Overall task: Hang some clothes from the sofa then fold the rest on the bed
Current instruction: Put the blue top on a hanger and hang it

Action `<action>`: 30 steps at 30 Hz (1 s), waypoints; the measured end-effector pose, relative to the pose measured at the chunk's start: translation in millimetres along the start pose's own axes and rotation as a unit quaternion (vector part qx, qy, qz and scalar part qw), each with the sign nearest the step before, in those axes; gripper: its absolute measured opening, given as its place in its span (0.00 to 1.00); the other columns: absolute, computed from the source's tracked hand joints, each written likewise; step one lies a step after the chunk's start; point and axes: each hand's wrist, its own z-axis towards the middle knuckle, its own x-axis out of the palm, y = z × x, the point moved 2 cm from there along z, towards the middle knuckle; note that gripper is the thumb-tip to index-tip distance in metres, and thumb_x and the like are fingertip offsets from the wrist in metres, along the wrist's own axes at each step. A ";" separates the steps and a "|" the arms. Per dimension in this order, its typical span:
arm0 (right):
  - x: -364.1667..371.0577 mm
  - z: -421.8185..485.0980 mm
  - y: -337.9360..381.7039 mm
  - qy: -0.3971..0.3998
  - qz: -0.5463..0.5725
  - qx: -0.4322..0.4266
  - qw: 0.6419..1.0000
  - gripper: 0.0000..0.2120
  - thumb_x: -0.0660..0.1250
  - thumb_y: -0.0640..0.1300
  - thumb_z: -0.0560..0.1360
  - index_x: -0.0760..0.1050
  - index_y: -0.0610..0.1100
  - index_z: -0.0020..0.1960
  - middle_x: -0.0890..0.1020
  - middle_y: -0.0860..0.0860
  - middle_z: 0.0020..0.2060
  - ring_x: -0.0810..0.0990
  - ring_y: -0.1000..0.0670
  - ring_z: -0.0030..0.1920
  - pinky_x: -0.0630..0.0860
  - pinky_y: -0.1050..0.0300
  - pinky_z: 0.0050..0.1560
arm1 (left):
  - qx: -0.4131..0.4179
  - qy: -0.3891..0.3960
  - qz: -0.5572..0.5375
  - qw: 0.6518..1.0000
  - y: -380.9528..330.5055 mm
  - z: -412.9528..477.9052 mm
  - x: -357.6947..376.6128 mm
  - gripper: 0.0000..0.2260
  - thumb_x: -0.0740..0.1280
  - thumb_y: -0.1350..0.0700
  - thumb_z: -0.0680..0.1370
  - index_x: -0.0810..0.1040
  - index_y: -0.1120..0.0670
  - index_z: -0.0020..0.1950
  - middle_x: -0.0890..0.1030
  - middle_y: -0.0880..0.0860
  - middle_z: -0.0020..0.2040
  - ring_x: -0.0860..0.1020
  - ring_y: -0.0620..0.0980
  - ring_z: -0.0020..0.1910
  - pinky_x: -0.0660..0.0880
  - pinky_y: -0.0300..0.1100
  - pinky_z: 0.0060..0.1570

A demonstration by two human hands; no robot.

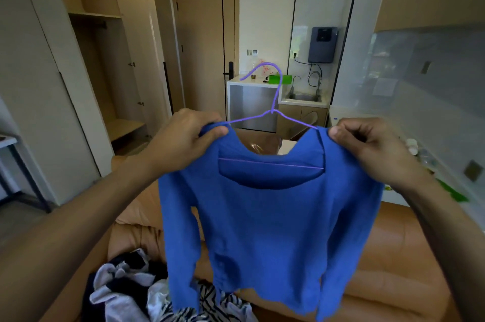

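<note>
Room with open wardrobe (105,64) at left, sink (303,97) beyond; a tan sofa (409,248) below carries a clothes heap (131,292). Above it hangs a blue sweater (262,229) on a purple hanger (274,101), its shoulders pinched by left hand (183,140) and right hand (372,145).

A blue long-sleeved top (273,216) hangs upright on a thin purple wire hanger (274,111). The hook rises above the neckline and the lower bar crosses the neck opening. The left hand (183,138) and right hand (367,143) each pinch a shoulder, and the sleeves dangle. Below it, a crumpled heap of dark, white and striped clothes (136,290) lies on the tan sofa (393,243).
</note>
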 end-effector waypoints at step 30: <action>227.4 -2.5 152.8 0.262 0.440 0.122 0.850 0.11 0.68 0.39 0.77 0.72 0.37 0.38 0.72 0.44 0.32 0.71 0.51 0.32 0.68 0.63 0.31 | -0.371 -0.147 0.076 0.914 51.6 -220.0 -142.6 0.19 0.62 0.45 0.77 0.76 0.54 0.62 0.79 0.51 0.59 0.76 0.48 0.59 0.70 0.43 0.59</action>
